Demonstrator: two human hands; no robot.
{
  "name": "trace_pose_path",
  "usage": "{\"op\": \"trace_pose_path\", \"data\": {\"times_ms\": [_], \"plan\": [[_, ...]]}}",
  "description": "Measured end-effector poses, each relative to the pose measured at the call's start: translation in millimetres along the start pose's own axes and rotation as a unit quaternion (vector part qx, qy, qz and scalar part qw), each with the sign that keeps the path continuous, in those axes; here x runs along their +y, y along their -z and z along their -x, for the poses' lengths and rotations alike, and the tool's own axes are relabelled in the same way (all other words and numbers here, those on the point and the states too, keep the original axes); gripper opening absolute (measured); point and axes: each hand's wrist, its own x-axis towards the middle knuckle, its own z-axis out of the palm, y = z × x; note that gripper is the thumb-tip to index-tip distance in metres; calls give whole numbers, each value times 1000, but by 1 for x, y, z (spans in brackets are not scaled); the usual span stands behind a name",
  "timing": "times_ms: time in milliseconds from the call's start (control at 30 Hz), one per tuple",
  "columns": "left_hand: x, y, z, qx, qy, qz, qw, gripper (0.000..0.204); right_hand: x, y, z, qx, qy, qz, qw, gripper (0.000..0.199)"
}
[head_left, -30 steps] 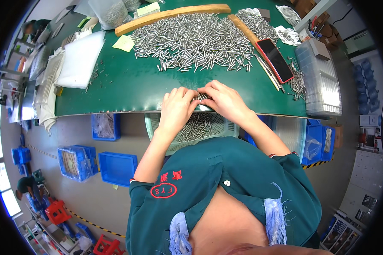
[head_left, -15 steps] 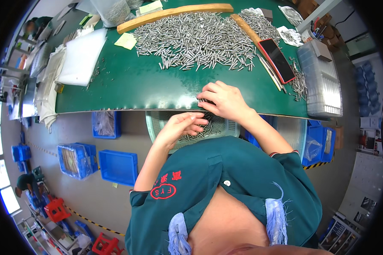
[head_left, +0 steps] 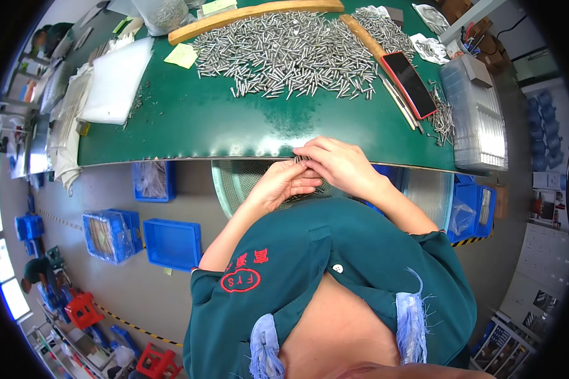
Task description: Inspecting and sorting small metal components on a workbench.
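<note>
At the near edge of the green table (head_left: pixel 227 136), my two hands meet around a small cluster of metal pins (head_left: pixel 302 159). My right hand (head_left: pixel 341 165) closes over the pins from above, fingers bent. From the left, my left hand (head_left: pixel 283 184) has its palm turned up and fingers curled, with its thumb and fingertips against the same pins. Part of the cluster is hidden by the fingers. Under my hands, below the table edge, a pale green basket (head_left: pixel 224 189) is partly covered; pins inside it are mostly hidden.
A large heap of metal pins (head_left: pixel 284 57) lies between two wooden bars (head_left: pixel 253 19). To its right are a red-edged phone (head_left: pixel 409 85), thin sticks (head_left: pixel 398 103) and stacked clear plastic trays (head_left: pixel 477 120). White sheets (head_left: pixel 117 82) lie left. Blue bins (head_left: pixel 172 243) stand on the floor.
My right hand has drawn down toward me to the table edge with the pins. My left hand has risen and moved right to meet it. The view has shifted slightly.
</note>
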Motion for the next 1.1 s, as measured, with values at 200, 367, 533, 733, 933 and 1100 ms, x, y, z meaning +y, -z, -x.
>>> {"op": "trace_pose_path", "data": {"times_ms": [200, 367, 533, 733, 933, 1100], "plan": [[7, -9, 13, 23, -72, -170, 983, 34, -2, 2, 2, -11, -64, -176, 982, 37], [30, -20, 27, 33, -112, -264, 957, 27, -7, 7, 0, 21, -92, -301, 949, 40], [38, -24, 33, 44, -157, -352, 922, 25, -9, 8, 0, 39, -109, -392, 913, 40], [44, -31, 38, 42, -142, -336, 930, 25, -8, 10, 0, 23, -127, -439, 889, 37], [43, -25, 34, 29, -121, -334, 934, 26, -3, 5, -3, 31, -62, -387, 920, 29], [45, -25, 27, 53, -138, -463, 874, 26, -4, -9, -7, 63, -66, -313, 945, 20]]}}
